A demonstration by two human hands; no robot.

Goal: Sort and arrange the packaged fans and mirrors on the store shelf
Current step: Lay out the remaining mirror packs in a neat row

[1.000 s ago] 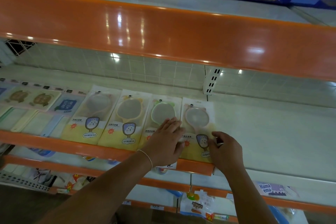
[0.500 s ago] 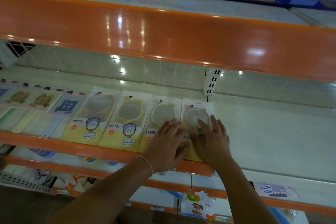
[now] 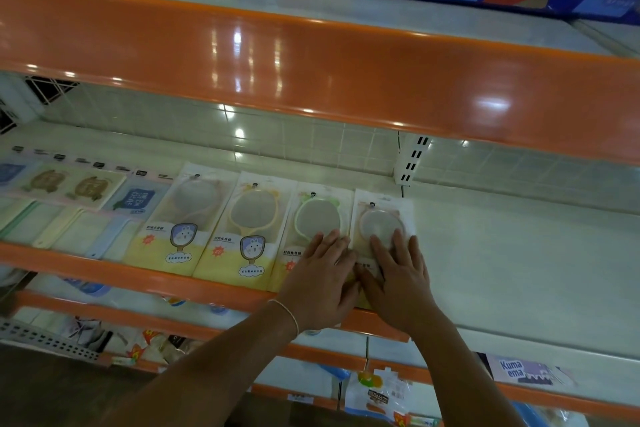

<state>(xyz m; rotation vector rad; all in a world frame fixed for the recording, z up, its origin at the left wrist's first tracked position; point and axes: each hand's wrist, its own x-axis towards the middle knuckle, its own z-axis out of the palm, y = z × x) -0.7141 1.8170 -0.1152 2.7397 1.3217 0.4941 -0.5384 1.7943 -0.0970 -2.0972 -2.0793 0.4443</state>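
Both forearms are bare, with no sleeves in view. The left hand [image 3: 320, 282] has a thin, pale bracelet [image 3: 290, 314] round the wrist. The right hand [image 3: 398, 282] wears nothing.

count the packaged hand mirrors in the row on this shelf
4, side by side at the shelf's front: grey-framed mirror leftmost, yellow mirror, green mirror under the left hand, pink mirror under the right hand.
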